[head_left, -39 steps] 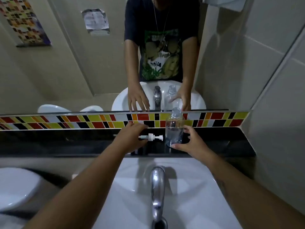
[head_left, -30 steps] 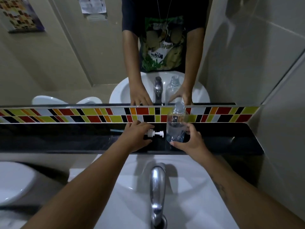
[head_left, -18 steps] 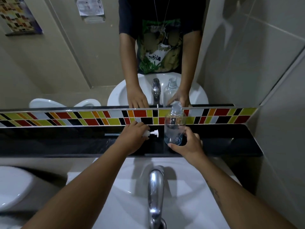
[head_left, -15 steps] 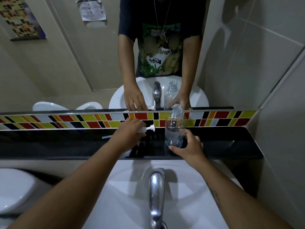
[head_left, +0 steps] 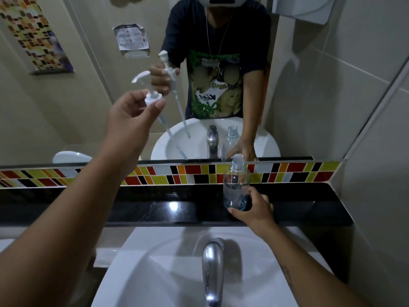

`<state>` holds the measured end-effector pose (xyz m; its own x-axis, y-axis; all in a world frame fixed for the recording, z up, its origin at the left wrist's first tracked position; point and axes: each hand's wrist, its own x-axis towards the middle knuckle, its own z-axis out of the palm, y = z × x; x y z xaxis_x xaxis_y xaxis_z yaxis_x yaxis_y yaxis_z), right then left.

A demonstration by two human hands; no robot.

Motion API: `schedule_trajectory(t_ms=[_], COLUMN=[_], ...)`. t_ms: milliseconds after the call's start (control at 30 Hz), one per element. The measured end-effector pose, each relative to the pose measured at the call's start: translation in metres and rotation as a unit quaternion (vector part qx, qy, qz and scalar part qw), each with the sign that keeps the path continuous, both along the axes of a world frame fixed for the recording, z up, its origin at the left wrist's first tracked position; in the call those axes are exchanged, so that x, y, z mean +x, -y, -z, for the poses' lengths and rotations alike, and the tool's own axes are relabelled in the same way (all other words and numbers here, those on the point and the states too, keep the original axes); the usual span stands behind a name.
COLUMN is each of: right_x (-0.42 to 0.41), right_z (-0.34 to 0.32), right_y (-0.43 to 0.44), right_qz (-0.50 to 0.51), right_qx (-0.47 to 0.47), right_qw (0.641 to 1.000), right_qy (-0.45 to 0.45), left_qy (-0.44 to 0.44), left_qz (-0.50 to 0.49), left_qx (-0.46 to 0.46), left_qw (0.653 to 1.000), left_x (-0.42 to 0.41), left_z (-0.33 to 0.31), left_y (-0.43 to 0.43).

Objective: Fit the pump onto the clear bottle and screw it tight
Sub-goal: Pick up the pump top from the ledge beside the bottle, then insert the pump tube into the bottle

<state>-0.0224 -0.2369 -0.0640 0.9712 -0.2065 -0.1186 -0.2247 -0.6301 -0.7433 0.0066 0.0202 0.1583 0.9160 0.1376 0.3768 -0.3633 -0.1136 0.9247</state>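
Head view: I see the white sink nearest me, below both hands, its chrome tap between my forearms. Beyond it runs the black ledge, under the mirror. My right hand grips the base of the clear bottle, which stands upright on that ledge with its neck uncapped. My left hand, raised well above and apart from the bottle, pinches the white pump by its collar, dip tube slanting down toward the bottle.
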Motion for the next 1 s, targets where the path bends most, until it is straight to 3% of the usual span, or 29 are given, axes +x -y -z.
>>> schedule_trajectory(t_ms=[133, 567, 1000], right_x=[0.000, 0.000, 0.002], right_z=[-0.001, -0.001, 0.004], right_y=[0.000, 0.000, 0.000], right_qz=[0.001, 0.000, 0.006], right_qx=[-0.001, 0.005, 0.019], right_qw=[1.000, 1.000, 1.000], right_qy=[0.002, -0.002, -0.011], left_qy=[0.006, -0.021, -0.057], left_qz=[0.029, 0.088, 0.132], left_qx=[-0.079, -0.133, -0.054], left_qw=[0.996, 0.987, 0.988], left_x=[-0.001, 0.006, 0.008], left_z=[-0.007, 0.005, 0.023], left_y=[0.017, 0.058, 0.086])
